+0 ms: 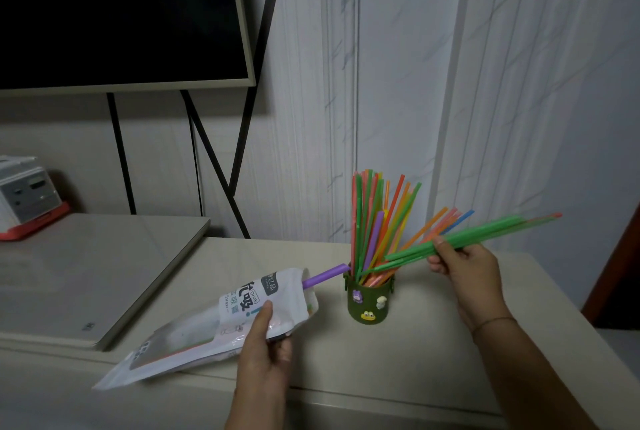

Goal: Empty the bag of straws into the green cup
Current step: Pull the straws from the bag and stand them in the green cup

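From my remote seat I see the left hand [266, 343] gripping the white bag [214, 322] near its open end, with the thumb on the printed face and the fingers curled under it. The bag lies slanted, its mouth raised toward the green cup [369, 301] and its bottom corner low at the left over the bench [415, 360]; I cannot tell if that corner touches the surface. One purple straw [325, 275] sticks out of the bag's mouth, and its tip comes just beside the cup's rim.

The green cup stands upright on the bench, between my two hands, and it has small cartoon figures on its side. Many coloured straws [374, 215] stand in it, mostly upright and fanned a little to the right.

The right hand [464, 267] is closed around a bundle of straws [491, 232], mostly green ones with some orange, pink and blue. This bundle leans far to the right, nearly flat, and its lower ends reach the mouth of the cup. A thin band [491, 322] is around the right wrist.

At the left, a flat grey board [104, 273] lies on the bench, and behind it is a white device [27, 194] on a red base. A dark screen [121, 14] on black legs stands before the pale wall.
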Demonstrator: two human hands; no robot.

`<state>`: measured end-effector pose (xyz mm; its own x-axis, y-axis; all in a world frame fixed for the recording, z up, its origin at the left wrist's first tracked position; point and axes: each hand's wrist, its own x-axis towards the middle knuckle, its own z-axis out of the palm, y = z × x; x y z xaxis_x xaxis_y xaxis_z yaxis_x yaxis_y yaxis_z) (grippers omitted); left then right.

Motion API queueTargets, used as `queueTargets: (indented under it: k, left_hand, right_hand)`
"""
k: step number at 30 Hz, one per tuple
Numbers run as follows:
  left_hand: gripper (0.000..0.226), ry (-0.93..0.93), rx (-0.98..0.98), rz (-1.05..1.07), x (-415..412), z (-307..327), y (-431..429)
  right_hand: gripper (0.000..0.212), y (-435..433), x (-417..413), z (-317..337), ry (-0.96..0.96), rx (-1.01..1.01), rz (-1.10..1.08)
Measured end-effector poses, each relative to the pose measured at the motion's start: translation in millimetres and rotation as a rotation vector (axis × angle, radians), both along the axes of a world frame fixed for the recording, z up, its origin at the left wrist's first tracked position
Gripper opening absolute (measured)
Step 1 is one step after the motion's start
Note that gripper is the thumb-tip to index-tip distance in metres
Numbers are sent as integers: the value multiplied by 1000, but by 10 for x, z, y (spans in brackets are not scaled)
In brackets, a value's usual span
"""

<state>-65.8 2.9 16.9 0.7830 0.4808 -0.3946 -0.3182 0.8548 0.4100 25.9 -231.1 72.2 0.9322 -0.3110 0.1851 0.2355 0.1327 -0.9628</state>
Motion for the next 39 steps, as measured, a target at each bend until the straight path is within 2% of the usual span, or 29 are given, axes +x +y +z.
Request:
queueTargets:
  k: [6, 11, 15, 21, 27, 30, 31, 33, 35, 37, 39]
  left_hand:
    - [40, 20, -51, -4, -2, 45, -46]
    - [46, 24, -66, -8, 0, 80, -52]
    - [38, 5, -39, -7, -1, 68, -47]
    - [37, -9, -5, -35, 3, 51, -82]
    - [47, -15, 52, -55, -2, 51, -101]
    - [48, -11, 110, -69, -17, 41, -106]
    - [48, -5, 130, -70, -20, 37, -106]
    - [46, 1, 168, -69, -37, 39, -114]
    - [42, 17, 217, -77, -54, 36, -131]
    - [33, 25, 253, -91, -75, 37, -158]
    - [31, 35, 289, -103, -95, 33, -186]
  right_hand:
    - [12, 214, 102, -137, 67, -294, 26]
    - [15, 396, 180, -314, 173, -393, 101]
    - [22, 479, 183, -414, 200, -516, 112]
    - [27, 488, 174, -441, 225, -525, 137]
    - [33, 447, 8, -419, 231, -358, 140]
    - [33, 434, -118, -500, 336, -221, 165]
    - [28, 427, -162, -525, 374, -156, 184]
    - [7, 425, -229, -572, 441, 3, 246]
    - [19, 467, -337, -581, 486, 149, 322]
    - [19, 548, -449, -591, 508, 290, 375]
    - [35, 620, -539, -537, 559, 391, 403]
